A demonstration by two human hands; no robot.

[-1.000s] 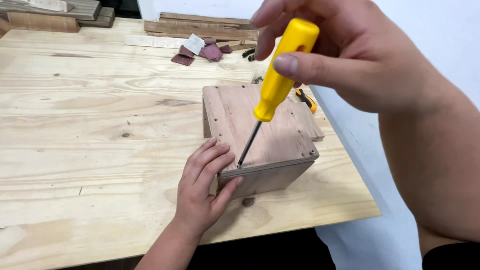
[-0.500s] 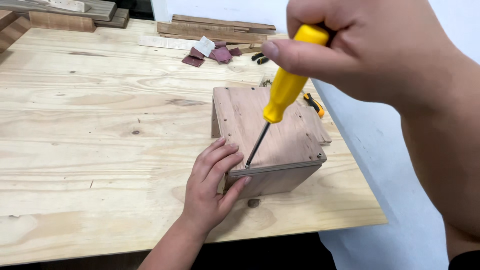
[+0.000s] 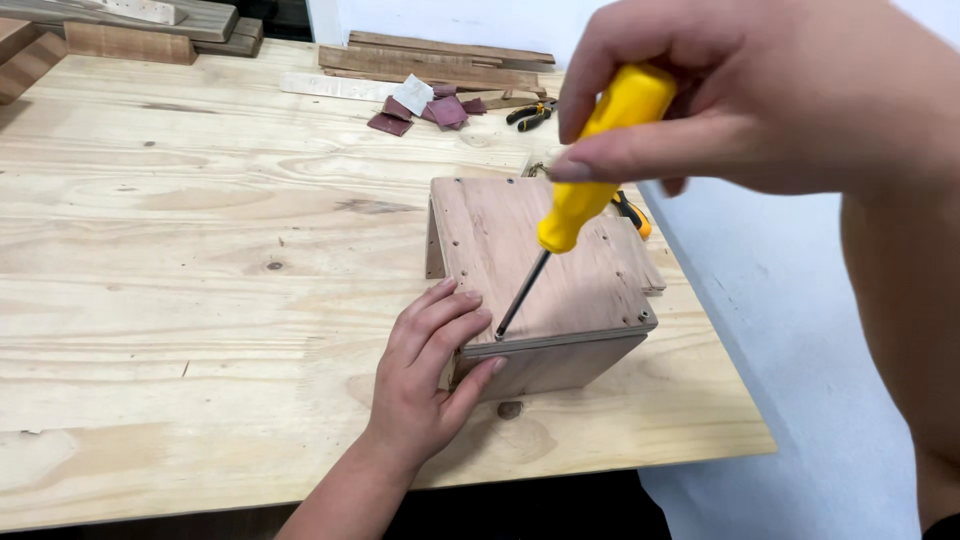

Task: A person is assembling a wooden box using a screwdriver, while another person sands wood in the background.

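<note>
A person's view down onto a pale plywood workbench (image 3: 200, 250), where a small plywood box (image 3: 560, 290) sits near the front right edge. The right hand (image 3: 760, 100), close to the camera, has its fingers wrapped tight around the yellow handle of a screwdriver (image 3: 585, 190), which slants down so its dark tip meets the near left corner of the box top. The left hand (image 3: 425, 385) lies open and flat against that same corner, fingers spread over the top edge and thumb against the front face, pressing the box steady rather than grasping it. Whether a screw sits under the tip is too small to tell. A dark dot at the near right corner looks like a fastener already set, and small marks run along the left edge, so the box seems mostly joined, with this corner being worked on. At the back of the bench lie scraps of reddish sandpaper (image 3: 430, 105), pliers (image 3: 530, 113) and lengths of timber (image 3: 440, 60).
</note>
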